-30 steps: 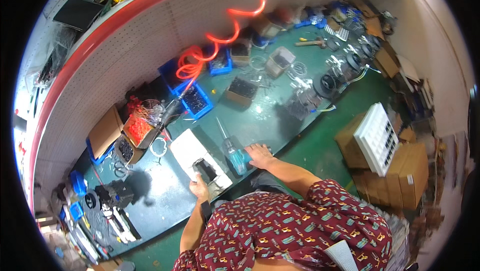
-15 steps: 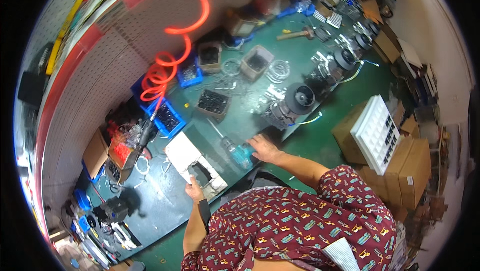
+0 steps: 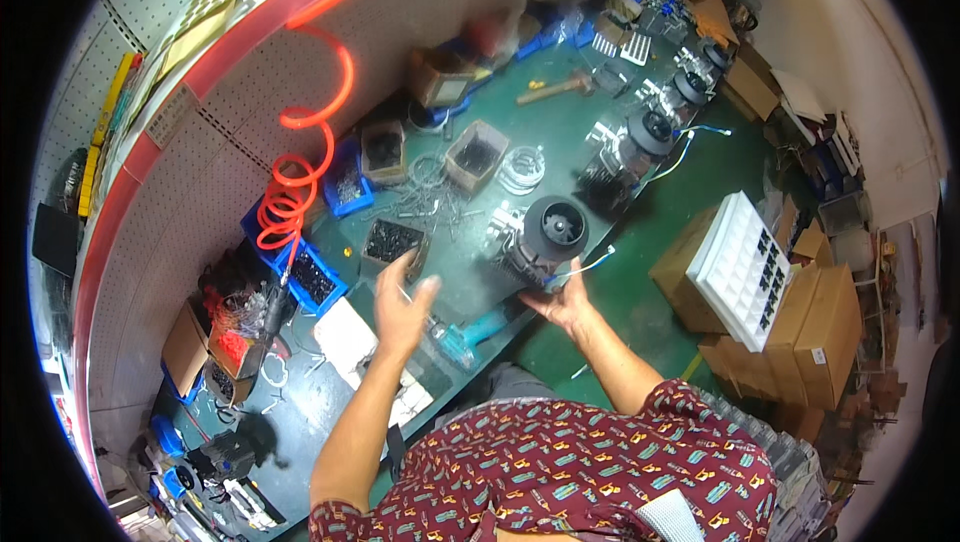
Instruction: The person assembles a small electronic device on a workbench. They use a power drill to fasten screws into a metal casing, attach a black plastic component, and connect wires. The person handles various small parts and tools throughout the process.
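My left hand (image 3: 402,310) hangs over the table with thumb and fingers apart, holding nothing. Just beyond its fingertips is a bin of small black screws (image 3: 393,242). My right hand (image 3: 566,308) grips the near lower side of a motor assembly (image 3: 540,247), which has a round black fan wheel on top; its fingertips are partly hidden by the assembly. Between my hands a teal power drill (image 3: 468,340) lies on the table. A white foam block (image 3: 346,337) is partly covered by my left forearm.
More motor assemblies (image 3: 625,147) stand in a row toward the far right. Coiled clear tubing (image 3: 521,171) and a hammer (image 3: 553,88) lie farther back. A red coiled air hose (image 3: 290,204) hangs at left. Cardboard boxes (image 3: 780,342) and a white tray (image 3: 740,272) stand right of the table.
My right hand has left the drill and moved to the motor assembly. My left hand has let go of the foam block and risen toward the screw bin. The view has shifted.
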Motion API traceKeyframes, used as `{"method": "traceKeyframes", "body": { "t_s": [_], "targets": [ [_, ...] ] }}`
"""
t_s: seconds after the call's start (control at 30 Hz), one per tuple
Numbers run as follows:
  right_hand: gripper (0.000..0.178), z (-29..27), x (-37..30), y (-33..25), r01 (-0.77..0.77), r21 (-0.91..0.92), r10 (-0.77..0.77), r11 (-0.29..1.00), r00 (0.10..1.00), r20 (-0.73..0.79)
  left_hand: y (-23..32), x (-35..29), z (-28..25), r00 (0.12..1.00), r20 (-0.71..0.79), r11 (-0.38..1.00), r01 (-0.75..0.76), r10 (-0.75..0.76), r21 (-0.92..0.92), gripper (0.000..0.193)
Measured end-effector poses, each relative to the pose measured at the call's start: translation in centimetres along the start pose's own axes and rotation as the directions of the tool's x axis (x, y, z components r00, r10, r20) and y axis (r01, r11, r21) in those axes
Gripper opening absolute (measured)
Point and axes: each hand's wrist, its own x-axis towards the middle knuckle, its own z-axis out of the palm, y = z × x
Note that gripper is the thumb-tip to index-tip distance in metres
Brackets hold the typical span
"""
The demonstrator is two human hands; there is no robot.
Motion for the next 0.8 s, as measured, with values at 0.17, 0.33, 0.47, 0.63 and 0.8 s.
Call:
{"method": "traceKeyframes", "body": {
  "t_s": [0.17, 0.33, 0.47, 0.63, 0.8],
  "targets": [
    [0.089, -0.6, 1.3, -1.3, -0.153, 0.016, 0.151, 0.988, 0.984, 0.095, 9.5, 8.0, 11.1, 0.951, 0.223, 0.948, -0.148, 0.214, -0.281, 0.071],
    [0.090, -1.1, 0.5, -1.5, -0.251, 0.104, 0.234, 0.962, 0.960, 0.151, 9.8, 5.3, 12.8, 0.928, 0.291, 0.963, -0.181, 0.235, -0.201, 0.066],
    [0.095, 0.0, -1.1, -1.5, -0.196, -0.037, 0.197, 0.980, 0.916, 0.349, 8.2, 1.3, 9.1, 0.910, 0.329, 0.961, -0.194, 0.250, -0.196, 0.068],
    [0.063, -3.4, 1.7, 0.8, -0.229, -0.084, 0.240, 0.970, 0.959, 0.150, 5.3, -4.1, 5.7, 0.860, 0.459, 0.966, -0.135, 0.224, -0.219, 0.071],
    [0.054, -2.8, -0.1, 2.3, -0.190, -0.314, 0.242, 0.930, 0.961, 0.134, 0.8, -9.8, 1.3, 0.845, 0.534, 0.920, 0.208, 0.001, -0.331, 0.076]
  ]
}}
